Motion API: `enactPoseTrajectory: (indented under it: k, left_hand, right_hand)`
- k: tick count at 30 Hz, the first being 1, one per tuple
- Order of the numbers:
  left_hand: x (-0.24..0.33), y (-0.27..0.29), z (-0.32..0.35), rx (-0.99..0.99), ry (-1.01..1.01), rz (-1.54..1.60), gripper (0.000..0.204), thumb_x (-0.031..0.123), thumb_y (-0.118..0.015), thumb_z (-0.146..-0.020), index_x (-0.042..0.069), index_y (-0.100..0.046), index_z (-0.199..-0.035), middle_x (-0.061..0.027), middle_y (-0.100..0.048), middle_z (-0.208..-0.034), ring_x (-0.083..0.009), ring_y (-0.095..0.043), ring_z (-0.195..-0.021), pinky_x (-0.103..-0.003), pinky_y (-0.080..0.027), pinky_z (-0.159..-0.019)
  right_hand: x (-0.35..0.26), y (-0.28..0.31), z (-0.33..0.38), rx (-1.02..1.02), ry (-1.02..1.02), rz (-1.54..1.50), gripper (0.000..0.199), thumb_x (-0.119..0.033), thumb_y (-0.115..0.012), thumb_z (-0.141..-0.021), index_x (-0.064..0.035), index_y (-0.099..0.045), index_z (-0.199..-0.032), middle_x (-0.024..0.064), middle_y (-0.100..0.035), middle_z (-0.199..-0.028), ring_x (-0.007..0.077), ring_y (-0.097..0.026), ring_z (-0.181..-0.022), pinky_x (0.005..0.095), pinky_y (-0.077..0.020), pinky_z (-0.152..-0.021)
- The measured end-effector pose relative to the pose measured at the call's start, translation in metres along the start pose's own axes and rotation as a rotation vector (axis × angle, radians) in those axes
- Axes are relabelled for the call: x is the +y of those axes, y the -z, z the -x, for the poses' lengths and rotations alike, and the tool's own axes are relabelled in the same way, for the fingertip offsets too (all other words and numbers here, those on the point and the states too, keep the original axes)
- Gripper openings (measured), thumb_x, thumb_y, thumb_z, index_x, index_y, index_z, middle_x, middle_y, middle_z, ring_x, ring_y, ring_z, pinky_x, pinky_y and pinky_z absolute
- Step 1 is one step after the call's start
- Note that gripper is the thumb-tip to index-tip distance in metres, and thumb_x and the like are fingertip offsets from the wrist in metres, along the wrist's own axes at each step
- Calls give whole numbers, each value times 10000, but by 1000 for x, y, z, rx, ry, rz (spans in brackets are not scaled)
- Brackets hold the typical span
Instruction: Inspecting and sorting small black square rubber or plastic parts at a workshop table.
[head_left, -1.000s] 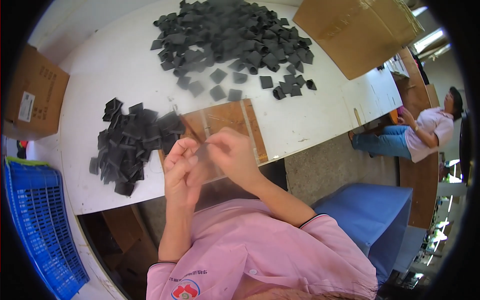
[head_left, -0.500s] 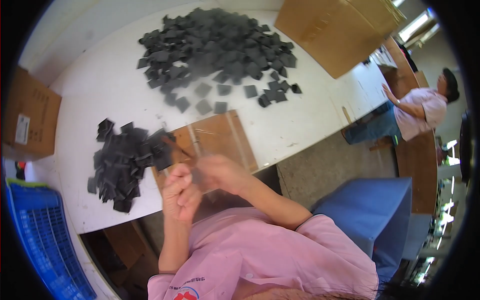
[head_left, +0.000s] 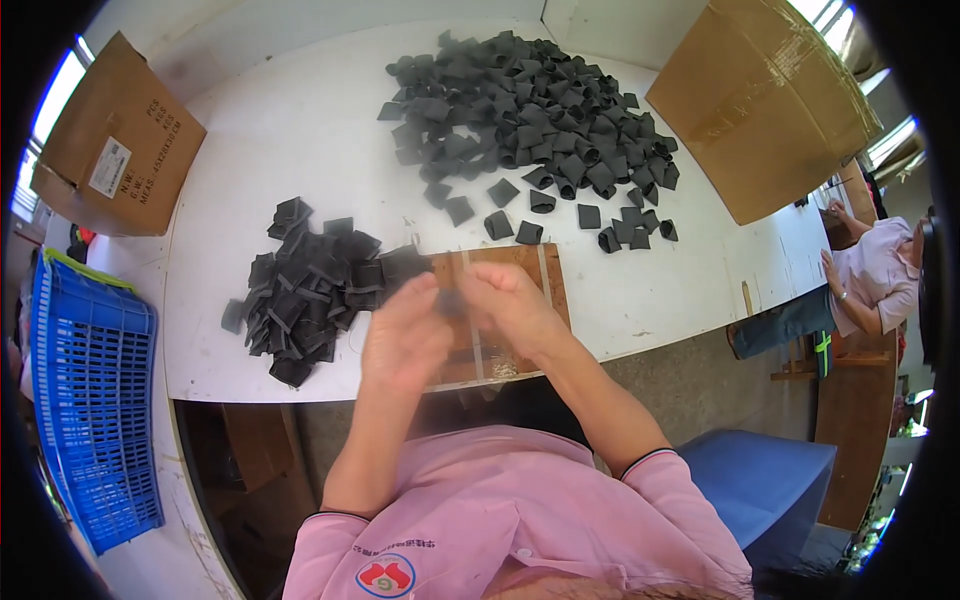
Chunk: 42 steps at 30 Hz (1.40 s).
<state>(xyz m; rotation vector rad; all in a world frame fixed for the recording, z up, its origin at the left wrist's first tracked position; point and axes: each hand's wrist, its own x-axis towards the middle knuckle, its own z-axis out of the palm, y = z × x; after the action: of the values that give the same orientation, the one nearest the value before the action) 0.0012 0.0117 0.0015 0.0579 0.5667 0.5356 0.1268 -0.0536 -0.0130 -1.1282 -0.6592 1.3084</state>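
Both my hands are raised close together over a brown board (head_left: 545, 300) with pale strips, at the table's near edge. A small dark fabric piece (head_left: 452, 302), blurred, sits between them. My right hand (head_left: 508, 308) has its fingers curled, pinching at that piece. My left hand (head_left: 405, 330) is smeared by motion on the other side; its grip is unclear. Just left of it lies a pile of flat black fabric pieces (head_left: 305, 285), some with seamed edges. Farther back spreads a larger heap of short dark grey fabric tubes (head_left: 540, 120), with several loose ones at its front.
The white table (head_left: 650, 290) carries a cardboard box (head_left: 125, 140) at far left and a larger carton (head_left: 760, 110) at back right. A blue plastic basket (head_left: 100, 400) stands left. A blue bin (head_left: 750, 490) is at right. Another person (head_left: 870, 270) works at the far right.
My view has swung, so the table sits further right and lower. A thin reddish-brown strip seen by my fingers earlier no longer shows. My left hand has become blurred, my right hand clearer.
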Motion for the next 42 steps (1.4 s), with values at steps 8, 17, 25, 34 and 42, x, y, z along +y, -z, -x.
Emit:
enactPoseTrajectory:
  k: [8,17,25,34,42]
  left_hand:
    - [7,-38,21,-351,-208,-78,172,-2,-421,-829,-17,-486,-987,-69,-546,-698,-36,-320,-346,-178,-258,-340]
    - [7,-18,8,-244,-65,71,178,-3,-426,-823,-13,-496,-986,-80,-553,-736,-43,-315,-364,-182,-258,-353]
    - [-3,-22,9,-168,-728,-798,264,26,-498,-807,-16,-480,-1066,-54,-560,-843,-61,-482,-606,-173,-351,-498]
    - [0,-29,6,-298,-1091,-1119,145,-33,-562,-736,15,-588,-871,-39,-580,-808,-109,-525,-717,-219,-421,-668]
    - [-3,-33,14,-227,-707,-257,110,112,-507,-852,11,-515,-896,-48,-561,-845,-121,-523,-777,-272,-410,-733]
  right_hand:
    - [-62,-16,2,-102,168,48,226,-259,-528,-853,-74,-524,-723,-60,-444,-613,24,-372,-513,159,-303,-458]
    - [-43,-10,-3,-129,167,41,285,-285,-516,-856,-67,-518,-672,-55,-428,-548,20,-369,-486,167,-302,-448]
    - [-32,-6,-4,-38,184,112,216,-210,-535,-848,-34,-525,-723,-40,-446,-557,37,-402,-504,183,-337,-462]
    - [-30,-22,22,323,948,893,393,-221,-711,-647,-13,-541,-934,88,-509,-788,210,-523,-644,275,-430,-527]
    - [-37,-31,16,455,1158,1202,240,-42,-686,-622,4,-569,-826,55,-503,-678,185,-513,-592,274,-414,-475]
